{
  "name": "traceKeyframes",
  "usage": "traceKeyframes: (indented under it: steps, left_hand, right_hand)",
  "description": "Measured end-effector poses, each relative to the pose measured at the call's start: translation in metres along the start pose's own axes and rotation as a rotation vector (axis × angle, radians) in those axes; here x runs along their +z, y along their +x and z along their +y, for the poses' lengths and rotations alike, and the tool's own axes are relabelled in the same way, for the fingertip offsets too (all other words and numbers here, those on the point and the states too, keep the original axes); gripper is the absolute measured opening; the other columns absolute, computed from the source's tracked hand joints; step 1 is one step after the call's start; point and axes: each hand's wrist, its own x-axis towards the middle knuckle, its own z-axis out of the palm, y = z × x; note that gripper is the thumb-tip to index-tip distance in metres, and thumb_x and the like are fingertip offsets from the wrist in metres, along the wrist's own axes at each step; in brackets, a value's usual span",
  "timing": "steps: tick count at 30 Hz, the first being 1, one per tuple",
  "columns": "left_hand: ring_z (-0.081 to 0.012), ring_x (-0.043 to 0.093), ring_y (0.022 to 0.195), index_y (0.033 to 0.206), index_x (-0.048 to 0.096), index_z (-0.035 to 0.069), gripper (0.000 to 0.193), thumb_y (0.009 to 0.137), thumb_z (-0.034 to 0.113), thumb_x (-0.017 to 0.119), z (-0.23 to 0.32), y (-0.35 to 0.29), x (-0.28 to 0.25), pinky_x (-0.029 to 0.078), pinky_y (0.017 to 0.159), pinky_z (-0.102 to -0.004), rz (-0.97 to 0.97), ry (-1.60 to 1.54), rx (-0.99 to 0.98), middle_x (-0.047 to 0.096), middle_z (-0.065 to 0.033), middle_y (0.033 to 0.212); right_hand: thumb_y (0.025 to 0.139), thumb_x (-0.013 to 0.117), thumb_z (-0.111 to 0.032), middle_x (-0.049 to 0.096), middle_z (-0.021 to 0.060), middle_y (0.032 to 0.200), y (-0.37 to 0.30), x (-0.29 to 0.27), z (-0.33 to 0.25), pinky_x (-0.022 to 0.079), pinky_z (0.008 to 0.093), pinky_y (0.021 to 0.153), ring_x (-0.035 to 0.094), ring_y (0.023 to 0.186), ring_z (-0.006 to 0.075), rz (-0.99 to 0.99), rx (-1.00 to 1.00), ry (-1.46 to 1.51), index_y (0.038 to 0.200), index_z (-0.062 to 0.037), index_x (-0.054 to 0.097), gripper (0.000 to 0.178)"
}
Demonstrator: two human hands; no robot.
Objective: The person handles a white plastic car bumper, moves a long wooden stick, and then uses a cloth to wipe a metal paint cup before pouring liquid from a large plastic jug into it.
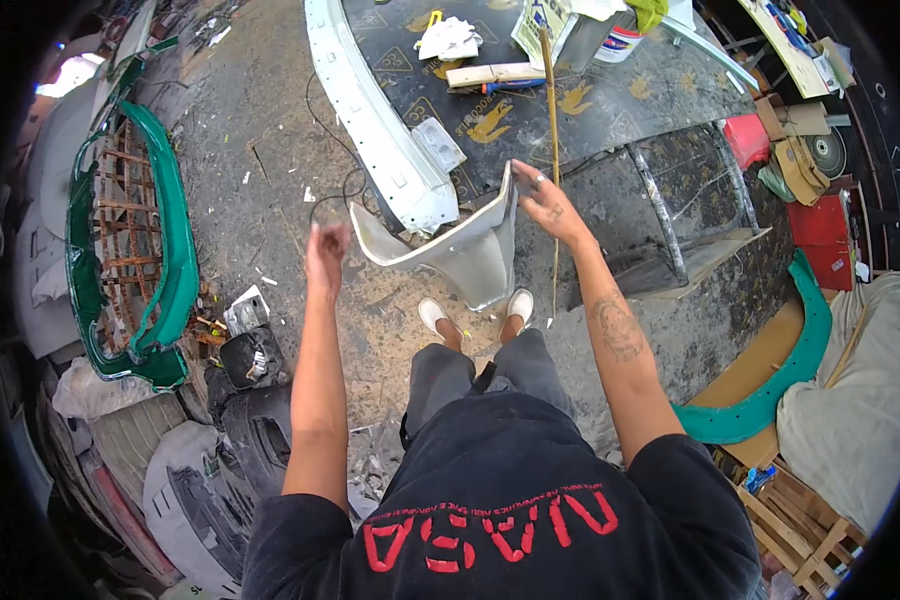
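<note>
In front of my legs is a pale grey curved body panel [448, 256], with a high right corner and a narrower lower end near my shoes. My right hand [548, 208] is at that high corner, its fingers closed over the edge. To the left of the panel, my left hand [327, 258] is held up with its fingers loosely apart, slightly blurred and holding nothing. A gap shows between it and the panel's left end. Just beyond the panel lies a long white curved bumper-like part [385, 130], with a small clear plastic box [438, 145] against its edge.
A thin wooden stick [553, 130] stands right of the panel, near a metal frame [660, 215]. Green bumper parts lie left [175, 230] and right [810, 340]. A white bucket [618, 45] stands on the dark board [610, 115]. Grey body parts [185, 480] crowd the lower left.
</note>
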Motion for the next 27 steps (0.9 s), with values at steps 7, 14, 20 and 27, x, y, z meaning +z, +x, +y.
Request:
traceKeyframes:
  steps: [7, 14, 20, 27]
  left_hand:
    - [-0.0204, 0.063, 0.064, 0.083, 0.066, 0.003, 0.045, 0.088, 0.046, 0.054, -0.154, -0.155, -0.209, 0.050, 0.065, -0.0395, -0.041, 0.991, -0.448, 0.066, -0.0118, 0.071]
    - [-0.0271, 0.063, 0.083, 0.096, 0.065, -0.002, 0.046, 0.085, 0.042, 0.057, -0.244, -0.297, -0.160, 0.049, 0.072, -0.0408, -0.203, 1.243, -0.422, 0.066, -0.0178, 0.091]
    - [-0.0262, 0.063, 0.091, 0.105, 0.065, -0.002, 0.056, 0.085, 0.049, 0.055, -0.229, -0.307, -0.085, 0.048, 0.077, -0.0382, 0.089, 1.072, -0.660, 0.067, -0.0175, 0.101]
    - [-0.0186, 0.065, 0.066, 0.091, 0.067, -0.003, 0.043, 0.090, 0.039, 0.056, -0.182, -0.339, -0.032, 0.050, 0.061, -0.0292, 0.447, 0.402, -0.384, 0.068, -0.0118, 0.082]
  right_hand:
    - [0.089, 0.056, -0.007, 0.039, 0.0172, 0.143, -0.101, 0.021, 0.074, 0.027, 0.0367, 0.110, 0.035, 0.135, 0.0259, 0.173, 0.025, 0.224, 0.139, 0.0016, 0.034, 0.056]
    - [0.088, 0.062, -0.014, 0.047, 0.0193, 0.133, -0.213, 0.010, 0.132, 0.044, 0.0362, 0.094, 0.050, 0.118, 0.0240, 0.209, 0.382, 0.085, 0.141, -0.0037, 0.034, 0.060]
    - [0.085, 0.066, -0.021, 0.050, 0.0211, 0.131, -0.100, -0.032, 0.126, 0.045, 0.0366, 0.095, 0.055, 0.114, 0.0280, 0.225, 0.188, 0.019, 0.138, -0.0023, 0.038, 0.063]
    - [0.082, 0.068, -0.029, 0.059, 0.0243, 0.116, 0.007, -0.051, 0.132, 0.048, 0.0397, 0.089, 0.059, 0.107, 0.0358, 0.239, 0.036, -0.340, 0.124, 0.0005, 0.052, 0.054]
